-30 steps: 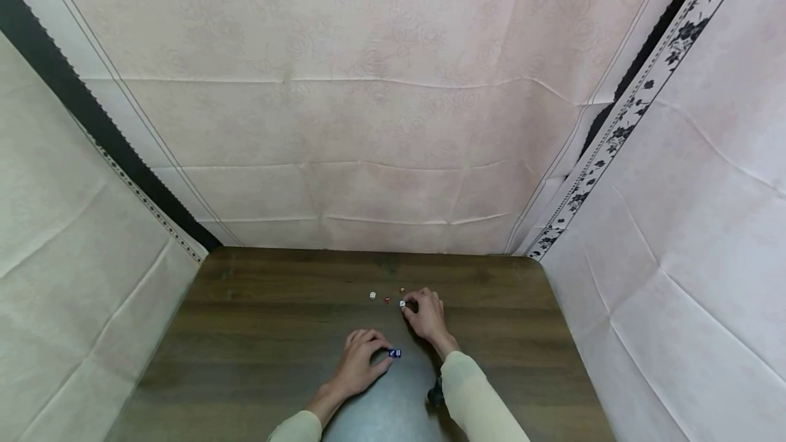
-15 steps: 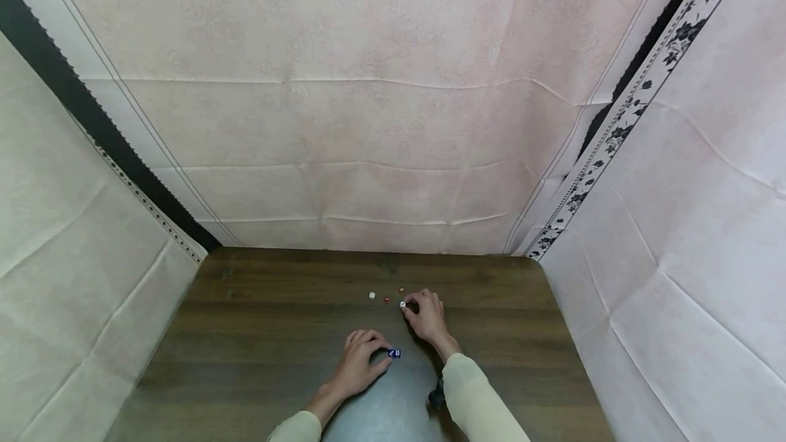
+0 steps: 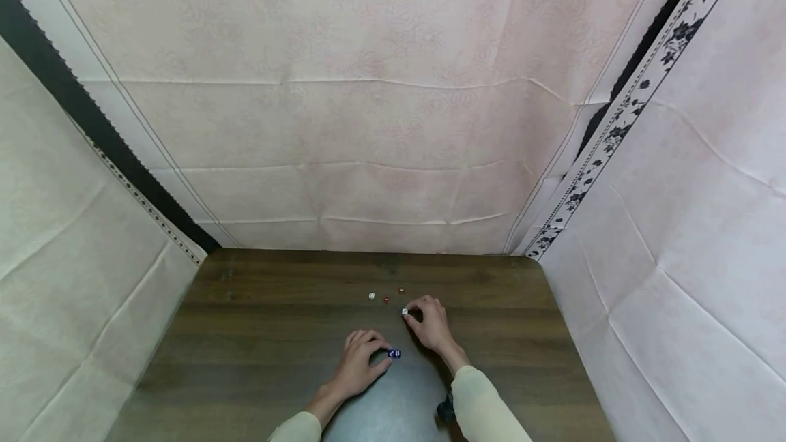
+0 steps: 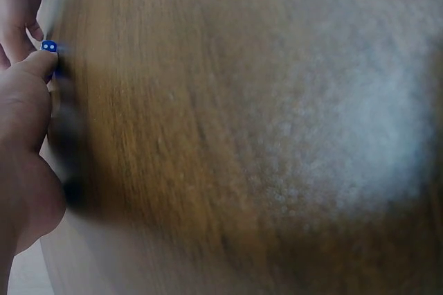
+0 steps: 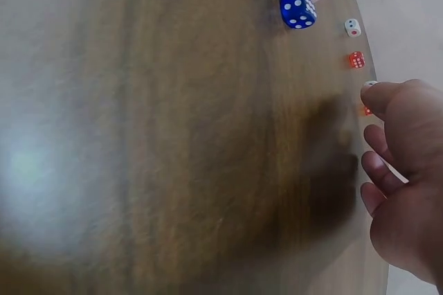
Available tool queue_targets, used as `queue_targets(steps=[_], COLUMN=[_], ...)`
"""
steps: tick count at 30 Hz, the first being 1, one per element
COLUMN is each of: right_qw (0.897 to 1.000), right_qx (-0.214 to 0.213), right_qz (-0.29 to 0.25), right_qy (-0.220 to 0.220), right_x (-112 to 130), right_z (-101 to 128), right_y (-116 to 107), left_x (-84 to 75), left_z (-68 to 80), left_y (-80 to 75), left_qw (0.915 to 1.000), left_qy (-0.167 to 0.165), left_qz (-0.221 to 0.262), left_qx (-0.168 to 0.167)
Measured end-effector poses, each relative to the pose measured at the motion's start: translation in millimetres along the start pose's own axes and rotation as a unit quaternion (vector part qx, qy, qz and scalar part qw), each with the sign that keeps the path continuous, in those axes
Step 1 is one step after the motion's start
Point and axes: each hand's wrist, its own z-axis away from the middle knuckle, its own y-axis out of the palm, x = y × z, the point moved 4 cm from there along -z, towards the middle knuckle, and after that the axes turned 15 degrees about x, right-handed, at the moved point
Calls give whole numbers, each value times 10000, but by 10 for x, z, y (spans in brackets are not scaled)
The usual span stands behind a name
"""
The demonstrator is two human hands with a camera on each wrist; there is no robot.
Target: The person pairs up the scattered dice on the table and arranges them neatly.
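Left hand is lying knuckles-up on the dark wood-grain desk, fingertips pinching a small glossy blue cube die with white pips. Right hand, fingers curled, is pinching a tiny white die just beyond. Two red dice and another white die are lying near.

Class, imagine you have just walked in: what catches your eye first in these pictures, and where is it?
Two hands at work on a dark wooden table walled in by pale cloth. The left hand pinches a blue die near the table's middle; the right hand pinches a white die just beyond. Another white die and two red dice lie farther back.
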Motion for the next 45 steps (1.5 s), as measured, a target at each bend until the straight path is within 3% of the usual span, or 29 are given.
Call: queue_targets(steps=[21,45], right_qw=[9964,9959], right_qx=[584,386], right_qz=[379,685], right_qy=[-492,-452], right_x=[132,147], right_z=[335,360], right_y=[185,269], left_x=[22,-7], left_z=[-3,7], left_y=[11,8], left_qw=[9999,9997], left_qy=[30,132], left_qz=[-53,67], left_qx=[-91,-194])
